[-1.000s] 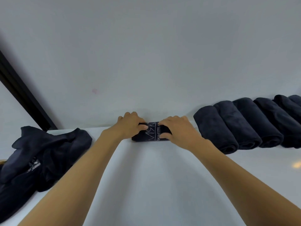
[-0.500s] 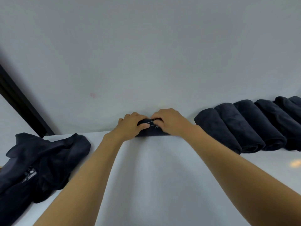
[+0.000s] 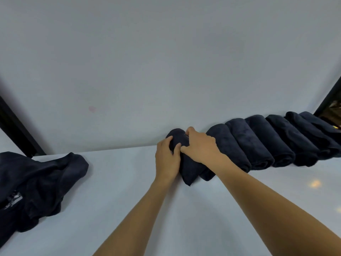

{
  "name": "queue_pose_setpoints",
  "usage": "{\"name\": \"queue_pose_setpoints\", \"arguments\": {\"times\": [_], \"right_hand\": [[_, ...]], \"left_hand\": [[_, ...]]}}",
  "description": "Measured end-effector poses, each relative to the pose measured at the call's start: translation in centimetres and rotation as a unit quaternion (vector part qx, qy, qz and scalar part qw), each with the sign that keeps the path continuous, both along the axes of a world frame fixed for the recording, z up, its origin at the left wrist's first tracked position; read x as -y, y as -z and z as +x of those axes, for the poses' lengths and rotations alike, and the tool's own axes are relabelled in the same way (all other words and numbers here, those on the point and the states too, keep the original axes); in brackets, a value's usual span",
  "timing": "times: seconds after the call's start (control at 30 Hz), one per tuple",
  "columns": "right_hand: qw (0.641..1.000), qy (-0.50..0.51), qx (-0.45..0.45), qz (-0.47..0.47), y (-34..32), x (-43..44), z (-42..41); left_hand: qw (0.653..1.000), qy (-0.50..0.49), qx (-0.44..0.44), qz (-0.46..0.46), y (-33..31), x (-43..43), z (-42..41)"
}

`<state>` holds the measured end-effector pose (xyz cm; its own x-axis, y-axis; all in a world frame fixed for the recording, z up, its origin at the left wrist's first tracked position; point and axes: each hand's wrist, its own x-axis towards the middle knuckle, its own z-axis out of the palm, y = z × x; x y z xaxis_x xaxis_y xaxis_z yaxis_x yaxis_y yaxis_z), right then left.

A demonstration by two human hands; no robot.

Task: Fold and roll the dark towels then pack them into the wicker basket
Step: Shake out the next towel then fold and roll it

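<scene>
A rolled dark towel (image 3: 188, 169) lies on the white table (image 3: 129, 200) at its far edge, against the wall. My left hand (image 3: 167, 159) grips its left side and my right hand (image 3: 200, 146) grips its top. The roll touches the leftmost of several rolled dark towels (image 3: 267, 141) lined up along the wall to the right. A heap of loose dark towels (image 3: 36, 185) sits at the table's left edge. No wicker basket is in view.
A pale wall (image 3: 166, 61) rises right behind the table. Dark frame posts stand at the far left (image 3: 16, 133) and far right (image 3: 330, 97). A bright light spot (image 3: 315, 183) shows on the table at the right.
Both hands turned the rolled towel from lying crosswise to pointing toward me and shifted it right, against the row of rolled towels. The view swung right, showing more of the row.
</scene>
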<state>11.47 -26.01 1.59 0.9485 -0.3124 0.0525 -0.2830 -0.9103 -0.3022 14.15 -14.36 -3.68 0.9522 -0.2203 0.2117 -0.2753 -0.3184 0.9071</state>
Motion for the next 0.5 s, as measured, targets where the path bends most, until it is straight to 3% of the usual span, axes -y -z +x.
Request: {"name": "queue_pose_setpoints", "arguments": {"times": [0.23,0.4,0.5], "right_hand": [[0.975,0.079,0.008,-0.208,1.1,2.5,-2.1],[0.972,0.071,0.047,-0.218,1.6,3.7,-2.1],[0.973,0.072,0.052,-0.213,2.0,3.7,-2.1]], "left_hand": [[0.998,0.06,-0.033,0.018,-0.4,6.1,-0.3],[0.998,0.042,-0.033,-0.028,0.5,8.1,-0.6],[0.998,0.05,-0.022,0.021,1.2,8.1,-1.5]]}}
